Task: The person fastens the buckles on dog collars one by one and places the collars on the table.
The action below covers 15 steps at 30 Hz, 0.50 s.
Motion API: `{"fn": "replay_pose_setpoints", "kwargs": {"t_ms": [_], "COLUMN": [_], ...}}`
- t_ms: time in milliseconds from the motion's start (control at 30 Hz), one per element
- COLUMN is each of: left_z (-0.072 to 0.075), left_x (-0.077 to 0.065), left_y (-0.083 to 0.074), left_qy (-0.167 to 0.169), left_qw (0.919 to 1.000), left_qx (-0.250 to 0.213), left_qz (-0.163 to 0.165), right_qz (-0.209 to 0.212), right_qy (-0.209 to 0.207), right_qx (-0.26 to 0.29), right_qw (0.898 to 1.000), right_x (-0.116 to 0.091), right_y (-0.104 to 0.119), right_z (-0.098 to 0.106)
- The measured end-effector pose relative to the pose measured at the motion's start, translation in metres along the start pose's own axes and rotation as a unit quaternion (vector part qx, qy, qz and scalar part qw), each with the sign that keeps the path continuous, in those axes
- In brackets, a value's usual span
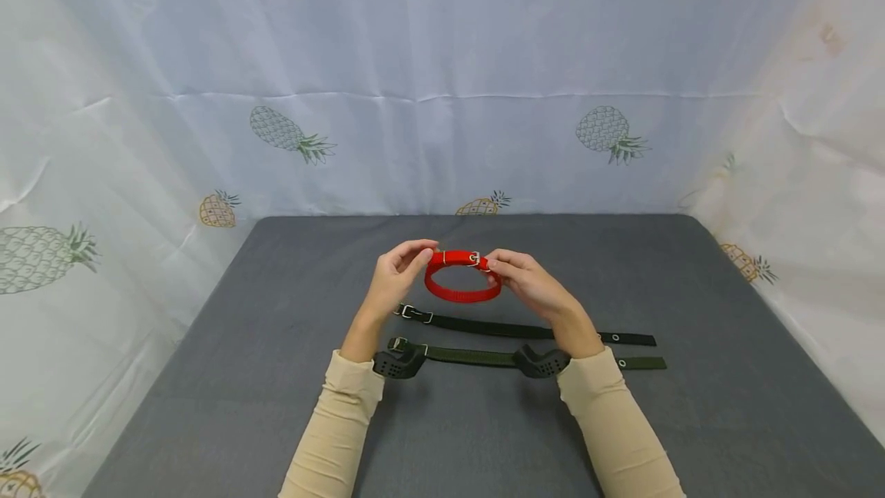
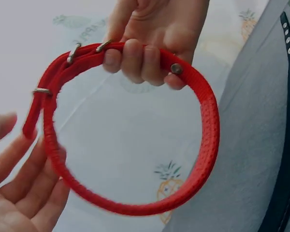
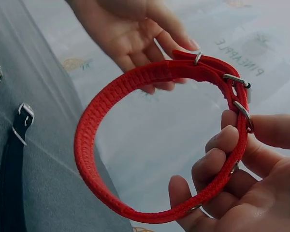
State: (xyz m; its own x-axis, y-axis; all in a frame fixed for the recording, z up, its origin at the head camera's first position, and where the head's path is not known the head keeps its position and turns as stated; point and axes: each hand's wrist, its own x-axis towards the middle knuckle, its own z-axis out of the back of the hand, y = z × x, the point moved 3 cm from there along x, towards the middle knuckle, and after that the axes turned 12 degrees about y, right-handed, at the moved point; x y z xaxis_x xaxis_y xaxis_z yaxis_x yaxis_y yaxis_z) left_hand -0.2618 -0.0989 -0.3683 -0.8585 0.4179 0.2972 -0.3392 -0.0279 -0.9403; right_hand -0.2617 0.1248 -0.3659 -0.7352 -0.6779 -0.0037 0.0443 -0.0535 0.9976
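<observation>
A red collar (image 1: 462,296), buckled into a ring, is held up above the table between both hands. My right hand (image 1: 528,283) grips it beside the metal D-ring (image 3: 243,116), its fingers curled through the loop and the thumb on the outside. Next to the D-ring is the buckle (image 3: 237,80), and the strap's tip (image 2: 30,126) passes through a metal keeper loop (image 2: 41,91). My left hand (image 1: 394,275) is at the other side, its fairly straight fingers touching the collar's outer face near that tip. Its thumb (image 2: 2,126) stands apart from the strap.
Below the hands, a black collar (image 1: 484,327) and a dark green collar (image 1: 470,356) lie unfastened, side by side across the grey table (image 1: 228,406). A white pineapple-print curtain (image 1: 429,152) hangs behind the table and along its sides.
</observation>
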Motion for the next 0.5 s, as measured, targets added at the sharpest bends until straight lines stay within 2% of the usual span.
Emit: {"fn": "replay_pose_setpoints", "kwargs": {"t_ms": [100, 200, 500], "left_z": [0.009, 0.016, 0.024], "left_x": [-0.001, -0.003, -0.004], "left_y": [-0.001, -0.003, -0.004], "left_qy": [-0.044, -0.074, -0.096], "left_qw": [0.999, 0.9972, 0.9952], "left_qx": [-0.001, -0.009, -0.014], "left_qz": [-0.003, -0.001, 0.007], "right_qz": [-0.004, -0.008, -0.024], "right_qy": [-0.006, -0.012, -0.032], "right_qx": [-0.009, -0.02, -0.105], "right_qw": [1.0, 1.0, 0.994], "right_x": [0.003, 0.006, 0.017], "right_y": [0.002, 0.004, 0.006], "right_z": [0.002, 0.004, 0.009]}}
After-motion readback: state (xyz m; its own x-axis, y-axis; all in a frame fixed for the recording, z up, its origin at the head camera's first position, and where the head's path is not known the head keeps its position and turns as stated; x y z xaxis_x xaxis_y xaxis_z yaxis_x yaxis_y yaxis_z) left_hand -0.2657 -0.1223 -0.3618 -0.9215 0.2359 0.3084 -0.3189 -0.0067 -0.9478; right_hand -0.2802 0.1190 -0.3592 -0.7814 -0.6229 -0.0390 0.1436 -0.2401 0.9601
